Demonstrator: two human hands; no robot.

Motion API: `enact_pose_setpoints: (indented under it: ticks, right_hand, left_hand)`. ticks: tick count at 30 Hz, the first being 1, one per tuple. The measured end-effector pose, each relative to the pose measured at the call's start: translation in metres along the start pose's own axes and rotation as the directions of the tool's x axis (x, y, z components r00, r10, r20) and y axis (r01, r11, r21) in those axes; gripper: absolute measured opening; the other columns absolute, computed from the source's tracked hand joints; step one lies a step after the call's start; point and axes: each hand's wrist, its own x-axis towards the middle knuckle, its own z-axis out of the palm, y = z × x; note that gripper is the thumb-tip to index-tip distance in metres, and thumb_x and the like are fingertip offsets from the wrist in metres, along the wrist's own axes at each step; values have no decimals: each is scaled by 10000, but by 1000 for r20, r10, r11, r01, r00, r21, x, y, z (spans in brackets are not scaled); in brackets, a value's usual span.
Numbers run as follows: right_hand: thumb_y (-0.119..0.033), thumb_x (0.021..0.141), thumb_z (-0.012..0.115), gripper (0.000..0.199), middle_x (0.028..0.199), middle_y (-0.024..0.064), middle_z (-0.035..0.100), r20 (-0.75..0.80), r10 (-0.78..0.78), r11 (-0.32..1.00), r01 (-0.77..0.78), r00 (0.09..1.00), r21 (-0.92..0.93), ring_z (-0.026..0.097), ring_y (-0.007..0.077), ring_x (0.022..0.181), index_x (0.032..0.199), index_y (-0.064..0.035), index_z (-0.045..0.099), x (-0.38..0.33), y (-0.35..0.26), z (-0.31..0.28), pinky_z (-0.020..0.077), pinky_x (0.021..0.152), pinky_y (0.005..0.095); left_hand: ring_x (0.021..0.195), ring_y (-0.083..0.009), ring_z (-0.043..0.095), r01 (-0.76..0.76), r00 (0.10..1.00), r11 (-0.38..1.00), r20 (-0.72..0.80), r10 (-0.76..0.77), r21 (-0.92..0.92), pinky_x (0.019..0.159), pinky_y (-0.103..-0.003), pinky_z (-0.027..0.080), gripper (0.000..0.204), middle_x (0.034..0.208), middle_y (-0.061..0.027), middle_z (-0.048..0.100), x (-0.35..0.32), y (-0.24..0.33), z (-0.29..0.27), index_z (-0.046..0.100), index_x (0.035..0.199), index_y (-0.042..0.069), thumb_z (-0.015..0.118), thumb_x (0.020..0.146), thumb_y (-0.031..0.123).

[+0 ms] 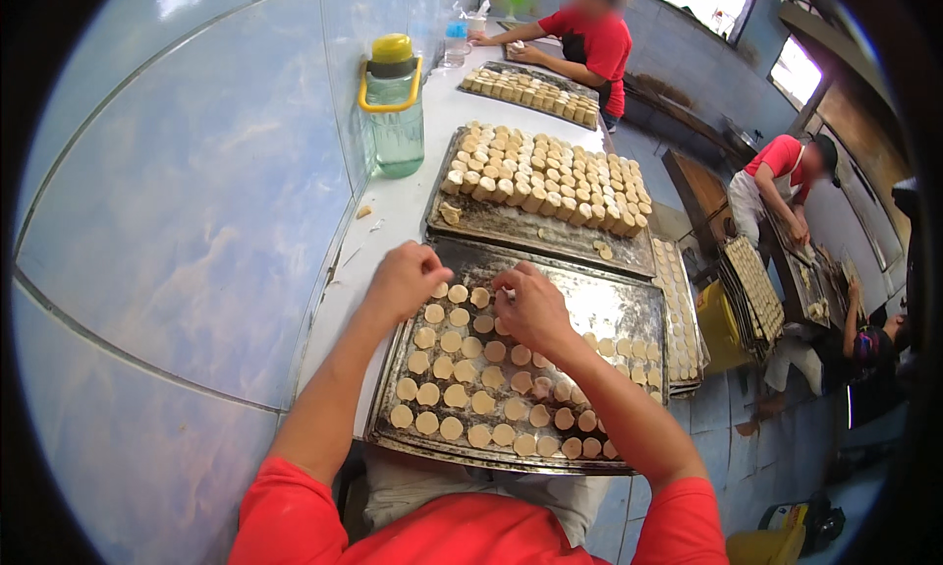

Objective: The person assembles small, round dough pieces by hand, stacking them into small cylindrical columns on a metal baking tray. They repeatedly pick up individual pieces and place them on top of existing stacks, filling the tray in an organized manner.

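Note:
A dark baking tray [385,429] lies in front of me, set with rows of flat round dough discs [455,396]. Over its far left corner is my left hand [405,278], its fingers pinched together just above a disc; anything between them is hidden. My right hand [535,308] hovers over the tray's far middle, thumb and fingertips closed; what they hold, if anything, is too small to name. Both forearms reach across the discs, and the right one hides part of the rows. Past my hands, a second tray [511,231] bears many short upright dough pieces [550,177] packed in rows.
A clear bottle with a yellow lid [395,123] stands by the tiled wall [196,192]. Another filled tray [535,95] lies farther off, near a person in red [604,54]. Stacked trays [678,314] adjoin mine at right. Other people [776,182] work beyond a yellow bin [722,324].

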Motion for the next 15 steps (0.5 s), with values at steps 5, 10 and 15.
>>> enact_pose_setpoints:
  ticks: [5, 10, 15]
  right_hand:
    - [-174, 931, 710, 233, 1177, 176, 691, 4, 56, 998, -56, 998, 16, 673, 389, 1101, 1124, -47, 741, 12, 46, -25, 541, 972, 479]
    - [-140, 895, 729, 405, 1233, 222, 669, -289, 82, 995, -92, 954, -22, 648, 426, 1169, 1275, -35, 639, 39, 143, -64, 517, 1032, 502]
    - [-153, 824, 774, 544, 1141, 204, 681, -499, 295, 924, -377, 815, -69, 681, 364, 1038, 1320, -55, 574, 64, 206, -96, 553, 948, 461]
  left_hand:
    - [675, -185, 617, 73, 943, 967, -300, -147, -244, 679, -360, 521, 280, 742, -101, 676, 12, -35, 13, 715, 934, -8, 759, 999, 260]
    - [647, -161, 598, 21, 938, 971, -332, -102, -239, 643, -358, 499, 267, 726, -81, 679, 12, -45, 26, 704, 944, -3, 734, 1022, 250]
    - [616, -155, 567, 33, 938, 962, -324, -123, -270, 624, -358, 485, 238, 681, -70, 636, 17, -41, 26, 699, 934, 3, 740, 1008, 226]
